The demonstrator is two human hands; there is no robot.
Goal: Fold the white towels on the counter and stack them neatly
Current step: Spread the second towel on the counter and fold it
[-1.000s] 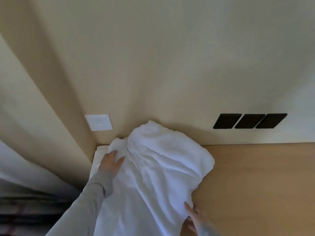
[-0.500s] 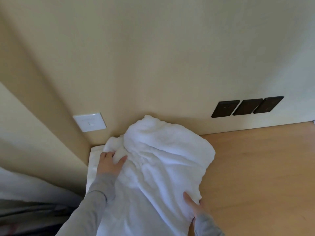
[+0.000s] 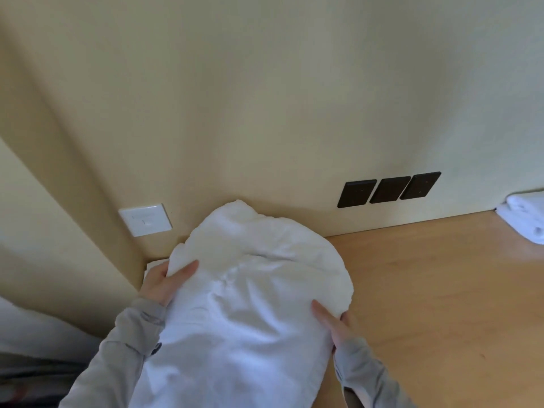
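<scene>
The left grip [image 3: 166, 285] pinches the left edge of the rumpled white towel [image 3: 250, 304], thumb on top. The right grip [image 3: 332, 322] pinches its right edge likewise. The towel bulges in the back left corner of the counter [image 3: 441, 304], against the wall [image 3: 265, 98]. Folded towels [image 3: 527, 222] sit at the far right.

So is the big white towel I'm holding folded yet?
Not folded: the big white towel is a rumpled heap, left hand and right hand gripping its sides.
</scene>
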